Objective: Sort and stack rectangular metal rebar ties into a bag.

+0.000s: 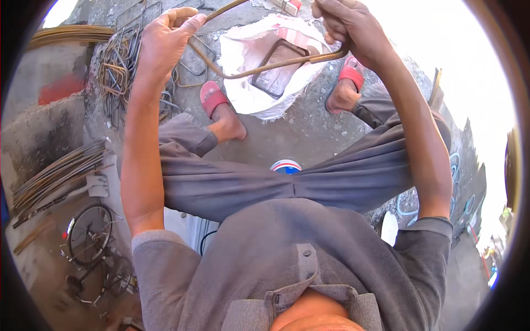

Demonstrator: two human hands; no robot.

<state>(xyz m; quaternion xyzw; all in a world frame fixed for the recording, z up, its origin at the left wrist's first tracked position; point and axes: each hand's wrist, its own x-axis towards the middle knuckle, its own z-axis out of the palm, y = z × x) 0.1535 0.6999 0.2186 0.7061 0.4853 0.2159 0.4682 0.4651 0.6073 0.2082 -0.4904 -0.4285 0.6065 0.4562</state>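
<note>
Between my raised hands is a bent steel rod stirrup (265,68), brown and angular, partly cut off by the top edge. My left hand (172,34) pinches one corner of it between thumb and fingers. At the opposite corner, my right hand (356,27) is closed around the rod, with its fingers partly hiding the bend. Below the stirrup, a white woven sack (243,47) lies spread on the ground between my feet. A dark rectangular rod frame (269,55) rests on the sack.
Many bent rod frames (118,71) are heaped at the left. Long rod bundles (61,171) lie nearer, beside a bicycle (91,234). A blue and white round object (286,166) shows beneath my legs. Pale blue hose or cord (407,208) lies at right.
</note>
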